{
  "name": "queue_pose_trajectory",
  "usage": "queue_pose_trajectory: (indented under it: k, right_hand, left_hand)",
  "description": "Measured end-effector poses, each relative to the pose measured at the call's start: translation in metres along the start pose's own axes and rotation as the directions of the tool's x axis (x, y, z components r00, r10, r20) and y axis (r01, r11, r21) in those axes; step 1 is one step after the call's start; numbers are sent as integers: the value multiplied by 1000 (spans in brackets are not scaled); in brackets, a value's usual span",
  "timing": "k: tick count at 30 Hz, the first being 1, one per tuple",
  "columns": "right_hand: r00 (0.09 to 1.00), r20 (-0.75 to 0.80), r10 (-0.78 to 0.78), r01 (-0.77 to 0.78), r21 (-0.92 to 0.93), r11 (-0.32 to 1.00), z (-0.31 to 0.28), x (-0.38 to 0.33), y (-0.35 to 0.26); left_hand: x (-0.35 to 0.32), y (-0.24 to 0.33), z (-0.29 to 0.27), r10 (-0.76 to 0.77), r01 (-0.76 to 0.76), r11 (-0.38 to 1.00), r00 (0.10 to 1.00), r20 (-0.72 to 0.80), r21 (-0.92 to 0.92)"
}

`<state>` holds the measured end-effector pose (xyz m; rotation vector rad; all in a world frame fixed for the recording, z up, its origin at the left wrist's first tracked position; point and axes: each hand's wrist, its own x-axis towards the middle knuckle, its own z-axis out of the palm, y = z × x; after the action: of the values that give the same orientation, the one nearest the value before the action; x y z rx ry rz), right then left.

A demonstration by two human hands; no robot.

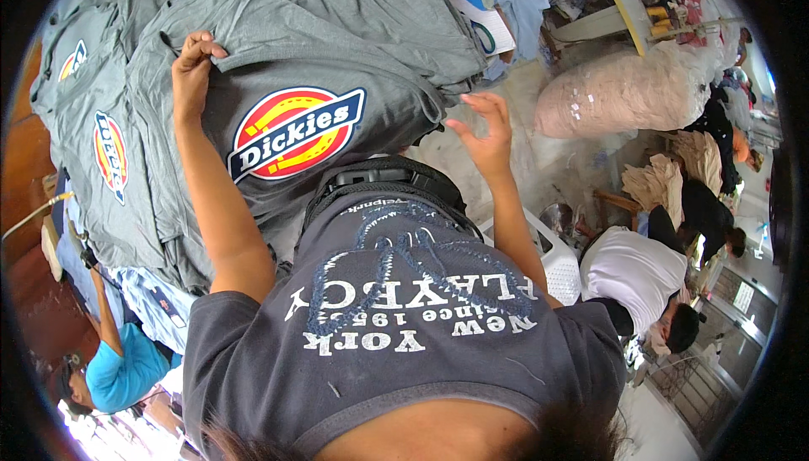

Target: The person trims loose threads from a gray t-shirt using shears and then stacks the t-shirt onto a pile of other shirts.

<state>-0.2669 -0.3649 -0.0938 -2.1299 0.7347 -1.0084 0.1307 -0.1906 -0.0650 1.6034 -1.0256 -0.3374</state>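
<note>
Here, a grey shirt (383, 111) lies directly in front of the person wearing a dark T-shirt (379, 309), its large red and yellow oval badge (297, 134) crossed by a slanting dark blue band. The left hand (199, 50) is at the shirt's folded upper edge, its fingers curled in; from where I stand, I cannot tell whether they pinch the cloth. The right hand (484, 124) is spread, thumb and fingers apart, just beside the shirt's right edge. More grey shirts (337, 6) are heaped beyond and to the left, some with similar badges. Off to the right sit a bulging clear plastic sack (624, 94) and, nearer, a co-worker in white (636, 271), bent forward. At lower left is another person in bright blue (126, 368).
</note>
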Motion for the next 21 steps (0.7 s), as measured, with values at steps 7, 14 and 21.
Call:
queue_pose_trajectory:
  k: [7,14,21]
  right_hand:
    - [989,116,-96,112,-147,983,25,-4,6]
    - [995,71,75,-73,-27,997,32,-10,16]
    - [967,103,233,-251,232,940,24,-16,17]
  left_hand:
    - [-12,-1,1,-10,5,997,998,-61,-82]
    - [-13,6,5,-6,0,996,998,-68,-88]
    - [-11,-4,1,36,-43,993,998,-59,-114]
